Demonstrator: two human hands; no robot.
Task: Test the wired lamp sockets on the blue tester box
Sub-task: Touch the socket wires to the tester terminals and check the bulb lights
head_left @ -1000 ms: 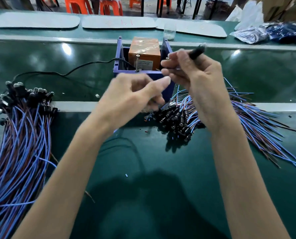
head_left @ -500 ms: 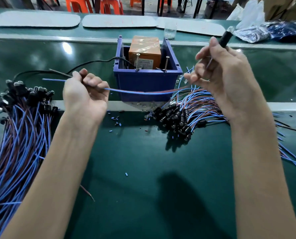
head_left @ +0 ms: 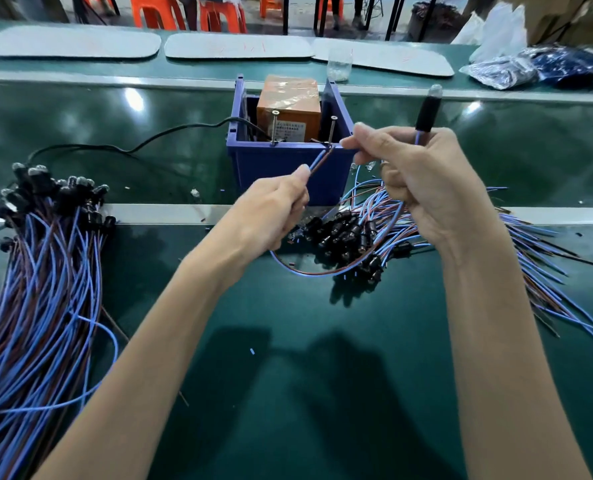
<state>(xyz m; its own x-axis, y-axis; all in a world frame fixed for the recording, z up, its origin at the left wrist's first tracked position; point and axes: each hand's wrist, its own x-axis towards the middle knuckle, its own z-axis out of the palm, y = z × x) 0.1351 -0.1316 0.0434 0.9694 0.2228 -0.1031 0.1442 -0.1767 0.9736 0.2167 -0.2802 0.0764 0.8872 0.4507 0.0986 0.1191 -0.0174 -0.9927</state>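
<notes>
So here's the setup: a blue box (head_left: 288, 174) sits in the middle of the green tabletop (head_left: 288, 375), with an orange block (head_left: 288, 109) inside it and two screws (head_left: 273, 128) standing up along its front rim. A black cord (head_left: 132, 147) runs off from the box to the left.

The person's right hand (head_left: 426, 181) is curled round the lead just under a black lamp socket (head_left: 426, 112) and holds it upright, above and right of the box, bulb end on top. Honestly I can't tell if that bulb is lit, the tip is just a pale blur.

The left hand (head_left: 277, 209) pinches the free ends of the socket's wire pair (head_left: 322, 271), one blue and one brown. It points them up at the right-hand screw, and the tips look like they're touching it or right at it. The rest of the pair hangs in a loop between the two hands.

There's a heap of sockets (head_left: 347, 233) lying just in front of the box, their leads fanning out to the right. A second, bigger bundle (head_left: 46, 271) lies at the far left of the tabletop, with its black heads at the far end.
</notes>
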